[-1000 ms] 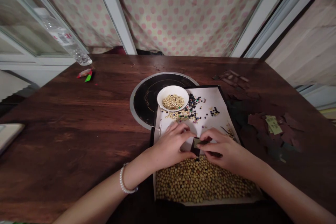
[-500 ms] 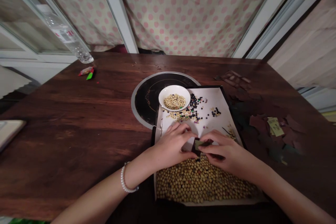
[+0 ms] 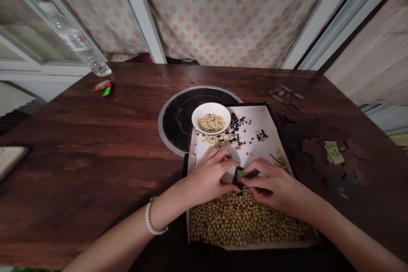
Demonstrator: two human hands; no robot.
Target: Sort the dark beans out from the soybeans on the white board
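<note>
One small dark paper scrap (image 3: 244, 175), khaki on its upper face, sits between the right hand (image 3: 270, 188) and the left hand (image 3: 208, 174). The right hand is curled, with thumb and fingers closed on the scrap. The left hand is half-curled just beside it, its fingertips (image 3: 223, 162) at or near the scrap's edge, though whether they grip it cannot be told. A pearl bracelet (image 3: 153, 223) circles the left wrist. Directly below the hands, densely packed soybeans (image 3: 245, 221) fill the near part of a white-lined tray (image 3: 255, 144) and make up by far the largest share. Beyond the hands, a thinner scatter of pale beans and dark beads (image 3: 237, 126) lies across the white lining. Past it, a white bowl (image 3: 211, 109) holds a much smaller pile of pale beans (image 3: 211, 123). So only a small portion sits in the bowl, while most of the heap is left in the tray. Further right of the hands, brown paper scraps (image 3: 318, 148) and a yellow-green note (image 3: 333, 152) lie on the dark wooden surface (image 3: 79, 157). Far to the left are a wrapper (image 3: 102, 86) and a plastic bottle (image 3: 75, 40).
</note>
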